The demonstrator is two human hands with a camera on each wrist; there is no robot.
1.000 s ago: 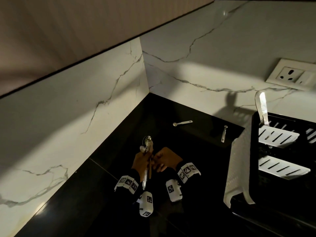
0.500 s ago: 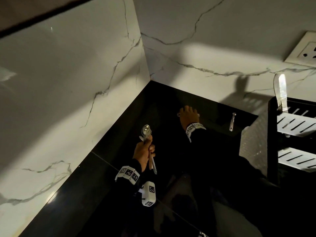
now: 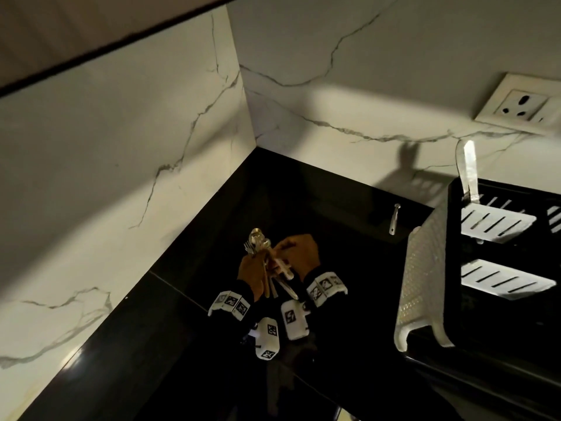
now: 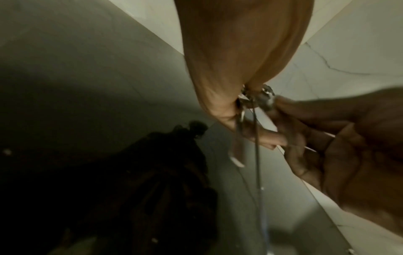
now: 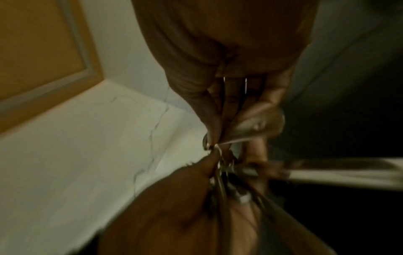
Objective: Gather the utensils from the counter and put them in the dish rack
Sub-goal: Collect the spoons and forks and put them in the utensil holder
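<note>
My left hand [image 3: 254, 266] grips a bundle of metal utensils [image 3: 257, 240] upright above the black counter [image 3: 340, 208]; spoon bowls and fork tines stick out above the fist. My right hand [image 3: 288, 252] is pressed against it from the right and pinches a spoon [image 5: 260, 126] by its neck, at the bundle. The left wrist view shows the left hand [image 4: 237, 107] round the thin handles [image 4: 257, 138], with the right hand [image 4: 327, 134] touching them. One small utensil [image 3: 394, 218] lies on the counter near the back wall. The black dish rack [image 3: 455, 226] stands at the right.
A knife [image 3: 469, 168] stands upright in the rack's near corner, and white slotted trays [image 3: 498, 221] lie inside it. A white perforated panel [image 3: 420, 284] hangs on the rack's left side. Marble walls meet in a corner behind the counter. A wall socket [image 3: 522, 109] sits above the rack.
My right hand had reached to the back of the counter for the spoon lying there; it has come back to the left hand with it. That spot is now bare.
</note>
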